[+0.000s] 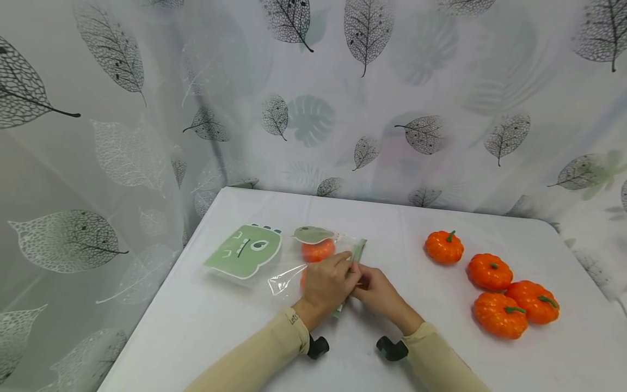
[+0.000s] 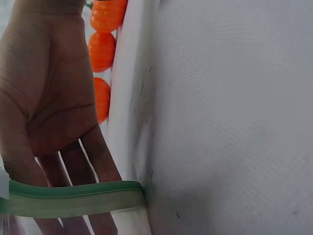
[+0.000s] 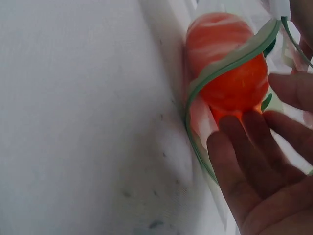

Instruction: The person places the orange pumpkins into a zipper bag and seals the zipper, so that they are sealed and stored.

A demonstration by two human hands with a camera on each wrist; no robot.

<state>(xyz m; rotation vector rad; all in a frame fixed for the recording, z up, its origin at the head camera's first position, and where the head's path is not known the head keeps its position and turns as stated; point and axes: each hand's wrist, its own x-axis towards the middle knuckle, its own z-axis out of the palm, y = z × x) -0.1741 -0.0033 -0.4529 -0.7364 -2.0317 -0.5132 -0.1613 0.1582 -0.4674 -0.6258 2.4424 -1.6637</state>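
The clear bag (image 1: 287, 281) under the left hand (image 1: 326, 279) is pinched by it at the green rim (image 1: 360, 250); the right hand (image 1: 381, 294) is held loosely spread. Judged limp, it is best held by that stiffer rim.

The left sleeve (image 1: 254, 354) and the right sleeve (image 1: 443, 356) are both long, of beige cloth, with some creases at the wrists. Small dark lettering (image 1: 293, 318) stands beside the left cuff. Below each wrist shows a short black piece with rounded edges, one left (image 1: 318, 347), one right (image 1: 392, 348).
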